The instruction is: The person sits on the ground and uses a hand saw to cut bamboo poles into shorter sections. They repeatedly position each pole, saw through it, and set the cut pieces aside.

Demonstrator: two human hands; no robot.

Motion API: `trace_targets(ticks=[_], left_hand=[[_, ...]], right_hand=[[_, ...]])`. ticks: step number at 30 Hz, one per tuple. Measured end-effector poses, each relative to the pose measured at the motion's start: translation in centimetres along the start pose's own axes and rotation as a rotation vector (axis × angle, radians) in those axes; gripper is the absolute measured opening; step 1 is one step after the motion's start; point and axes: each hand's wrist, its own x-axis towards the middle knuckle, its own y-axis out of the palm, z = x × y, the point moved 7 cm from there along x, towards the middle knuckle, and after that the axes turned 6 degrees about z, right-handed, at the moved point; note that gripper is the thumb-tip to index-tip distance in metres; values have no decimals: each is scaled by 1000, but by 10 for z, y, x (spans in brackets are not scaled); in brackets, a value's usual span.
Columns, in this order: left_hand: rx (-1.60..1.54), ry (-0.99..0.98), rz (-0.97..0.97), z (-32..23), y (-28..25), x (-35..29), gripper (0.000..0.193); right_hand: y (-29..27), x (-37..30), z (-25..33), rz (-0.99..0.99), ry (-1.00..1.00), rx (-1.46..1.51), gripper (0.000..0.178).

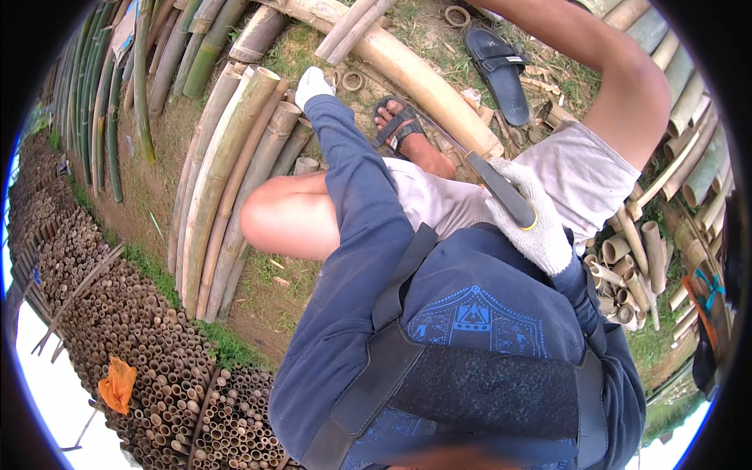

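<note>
My right hand (529, 215), in a white knitted glove, is closed around the dark handle of a hand saw (501, 190). The saw's narrow blade is seen nearly edge-on and reaches away to the upper left, beside a thick pale bamboo pole (427, 82). My left hand (315, 84), also gloved in white, is stretched far forward and looks closed. What it holds, if anything, is hidden. It is close to the cut ends of several long bamboo poles (231, 168) lying to the left. A small cut bamboo ring (352, 81) lies on the ground just right of that hand.
My sandalled foot (411, 133) is beside the pale pole, with a loose black sandal (499, 74) beyond. Short bamboo offcuts (627, 270) lie at right. Stacked bamboo tubes (157, 368) fill the lower left, an orange cloth (117, 384) on them. Green poles (98, 102) stand far left.
</note>
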Motion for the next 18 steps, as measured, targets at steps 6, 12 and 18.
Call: trace_targets(ticks=[6,12,18], left_hand=[[-492,-149,232,23,45,-12,36],[-653,-208,201,32,44,-12,27],[-566,-231,83,35,43,-19,23]], right_hand=[[-23,-1,12,33,15,-58,53],[-35,-11,-11,80,187,36,56],[-52,-22,16,83,155,14,59]])
